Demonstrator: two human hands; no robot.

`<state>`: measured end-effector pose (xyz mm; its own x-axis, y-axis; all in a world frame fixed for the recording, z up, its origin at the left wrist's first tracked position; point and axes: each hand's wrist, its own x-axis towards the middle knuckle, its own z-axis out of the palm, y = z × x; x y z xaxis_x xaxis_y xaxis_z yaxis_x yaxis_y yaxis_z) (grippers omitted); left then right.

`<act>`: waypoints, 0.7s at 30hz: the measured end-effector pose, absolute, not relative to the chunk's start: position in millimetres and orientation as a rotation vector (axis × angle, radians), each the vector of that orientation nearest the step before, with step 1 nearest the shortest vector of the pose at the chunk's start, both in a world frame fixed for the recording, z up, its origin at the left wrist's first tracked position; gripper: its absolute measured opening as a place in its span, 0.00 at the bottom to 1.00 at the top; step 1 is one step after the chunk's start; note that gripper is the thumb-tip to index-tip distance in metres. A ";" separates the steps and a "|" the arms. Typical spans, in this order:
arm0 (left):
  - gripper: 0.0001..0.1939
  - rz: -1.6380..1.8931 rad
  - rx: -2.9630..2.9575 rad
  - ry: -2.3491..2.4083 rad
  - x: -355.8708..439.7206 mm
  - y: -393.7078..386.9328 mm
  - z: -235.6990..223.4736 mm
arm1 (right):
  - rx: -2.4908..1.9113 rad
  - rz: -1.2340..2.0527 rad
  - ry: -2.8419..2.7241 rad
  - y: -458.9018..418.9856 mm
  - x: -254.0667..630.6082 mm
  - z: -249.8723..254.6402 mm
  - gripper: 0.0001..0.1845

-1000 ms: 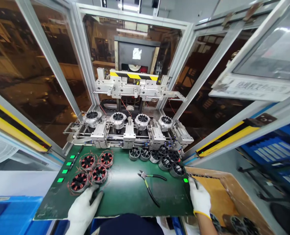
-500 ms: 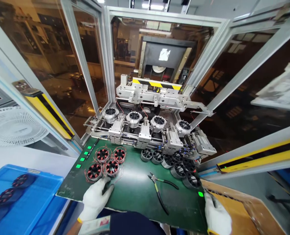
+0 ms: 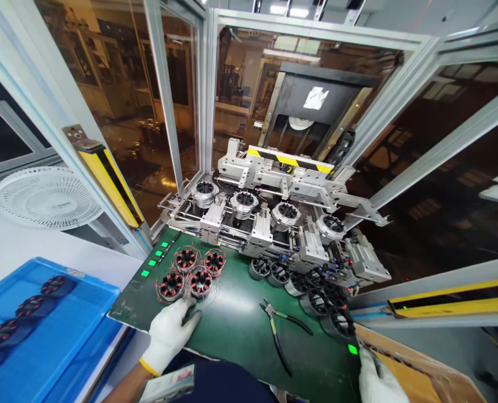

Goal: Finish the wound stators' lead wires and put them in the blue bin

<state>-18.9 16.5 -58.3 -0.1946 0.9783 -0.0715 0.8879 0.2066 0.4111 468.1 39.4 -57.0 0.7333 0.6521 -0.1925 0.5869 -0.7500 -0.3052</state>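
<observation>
Worker (image 3: pixel 228 383) seems between steps, left hand (image 3: pixel 170 331) spread by wire-wound rings (image 3: pixel 207 281), grip unclear on right hand (image 3: pixel 381 379); lifting would need a pinch.

Open green tabletop (image 3: pixel 236 330) runs between red-wound rings (image 3: pixel 208 281) and pliers (image 3: pixel 270 310); cores (image 3: pixel 311 307) crowd the back right.

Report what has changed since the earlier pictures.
The striped carriage has moved down toward the four fixtures. The view has swung left, showing more of the fan and blue bin. No grip visibly changes: the left hand stays by the red-wound rings, the right hand at the right edge of the table; the pliers lie unmoved.
</observation>
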 end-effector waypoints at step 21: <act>0.26 0.389 2.290 2.127 -24.1 56.9 28.2 | -2.739 0.378 -0.970 40.2 451.0 -60.9 0.34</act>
<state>-24.1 56.9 28.2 0.0571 0.9811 0.1847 0.9831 -0.0875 0.1609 451.0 40.2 -60.9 0.7502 0.6393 -0.1688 0.5851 -0.7608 -0.2808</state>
